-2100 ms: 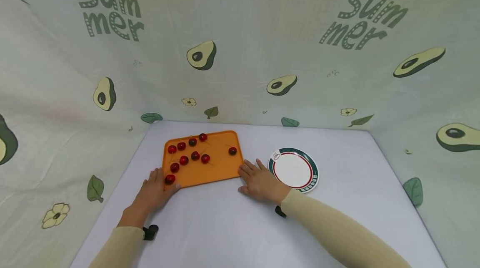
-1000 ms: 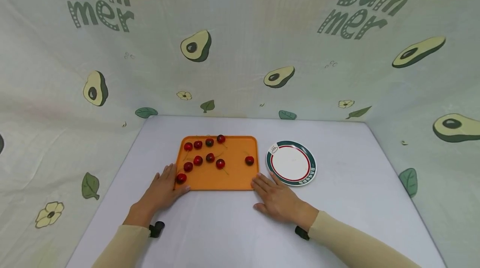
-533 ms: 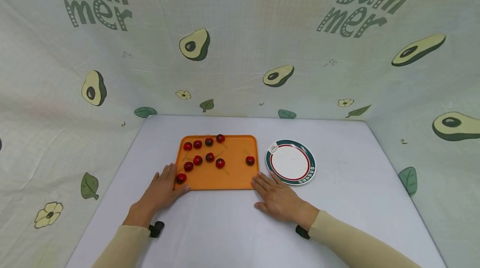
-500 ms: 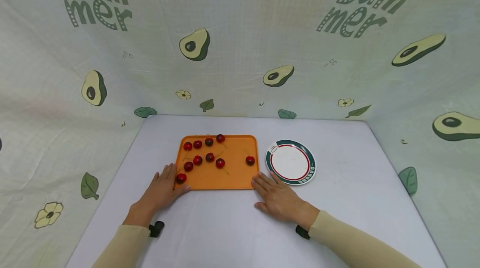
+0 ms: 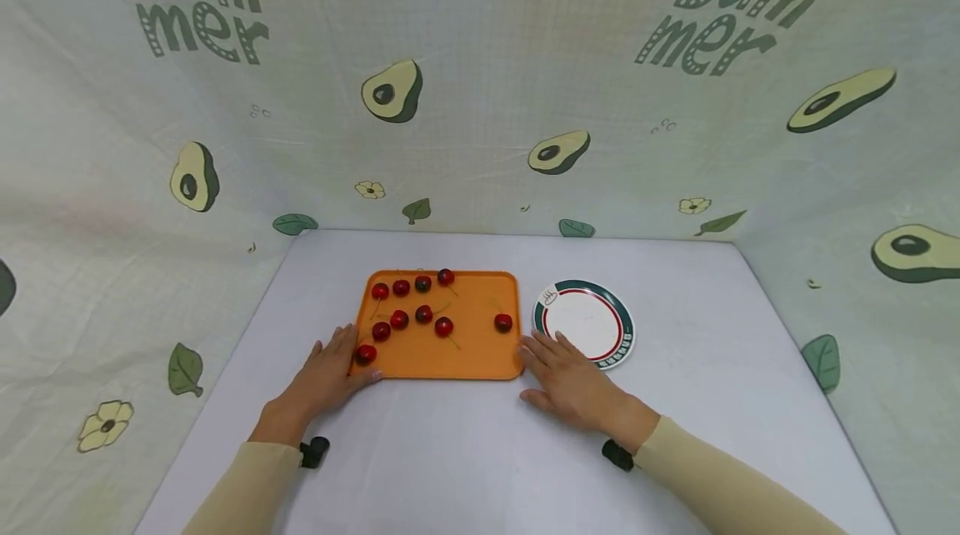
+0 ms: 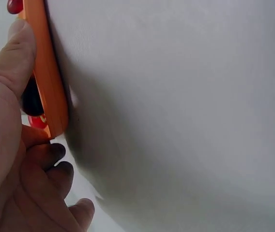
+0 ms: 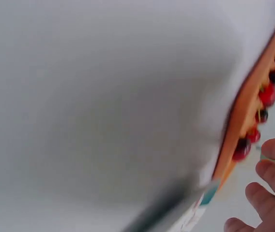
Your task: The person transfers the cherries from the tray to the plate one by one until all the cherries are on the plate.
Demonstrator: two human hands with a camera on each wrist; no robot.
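Note:
An orange tray (image 5: 472, 356) lies squarely on the white table, bearing several dark red cherries (image 5: 444, 327), some with thin stems. My left hand (image 5: 322, 377) touches its near left corner, fingers along the left side and thumb at the front rim; the left wrist view shows that thumb (image 6: 19, 53) against the orange edge. Just off the near right corner is my right hand (image 5: 573, 385), its fingers extended and holding nothing. Those fingers partly cover the near left rim of a white plate (image 5: 585, 327) with a green border and red ring.
A pale cloth backdrop (image 5: 480, 85) printed with avocados, leaves and lettering rises behind and beside the table (image 5: 712, 335). Beyond the single cherry (image 5: 503, 322) at the tray's right, the plate stands close to the tray's right side.
The tray turned from a slant to square and shifted right, both hands at its near corners. Since then my right hand has slid slightly right, off the tray's edge; my left has stayed.

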